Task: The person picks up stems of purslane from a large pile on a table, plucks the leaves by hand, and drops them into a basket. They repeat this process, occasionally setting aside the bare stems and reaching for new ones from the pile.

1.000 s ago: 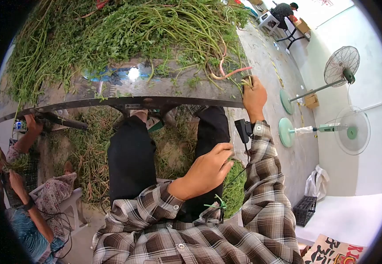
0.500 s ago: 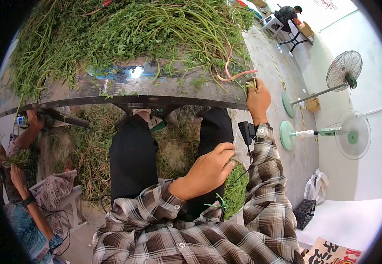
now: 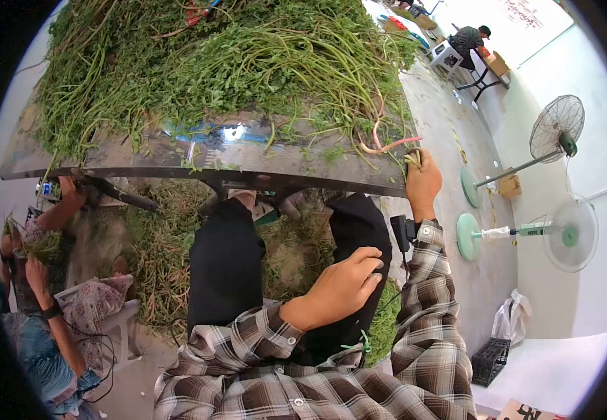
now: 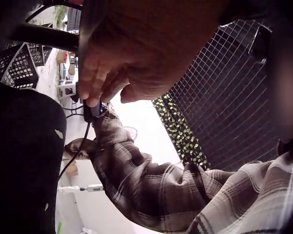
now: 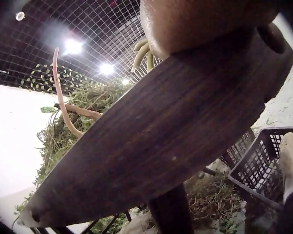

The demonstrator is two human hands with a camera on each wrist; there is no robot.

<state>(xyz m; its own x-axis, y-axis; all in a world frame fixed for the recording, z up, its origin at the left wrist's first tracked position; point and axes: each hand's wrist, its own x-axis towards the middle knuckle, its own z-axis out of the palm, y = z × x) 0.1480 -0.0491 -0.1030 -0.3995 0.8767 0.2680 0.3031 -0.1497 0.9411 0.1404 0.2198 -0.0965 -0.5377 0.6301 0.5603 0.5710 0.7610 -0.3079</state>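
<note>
At the right end of the table's near edge, my right hand (image 3: 424,183) grips a few short green stems (image 3: 412,159). In the right wrist view those stems (image 5: 142,54) poke out beside the hand, above the dark table edge (image 5: 151,131). A long pinkish stem (image 3: 387,145) lies close by on the tabletop. My left hand (image 3: 342,285) hovers over my right thigh, its fingers loosely bent and nothing visible in them. In the left wrist view the left hand's fingers (image 4: 95,80) hang down, overlapping the black device on the other wrist.
A big heap of leafy green plants (image 3: 247,77) covers the table's far part. More cut stems (image 3: 167,266) litter the floor beneath. At the left, another person (image 3: 44,336) holds greens. Two fans (image 3: 556,126) and a black crate (image 3: 491,360) stand at the right.
The head view has shifted, so the scene sits lower and further right. Both hands keep nearly the same pose, the right at the table corner and the left over the lap.
</note>
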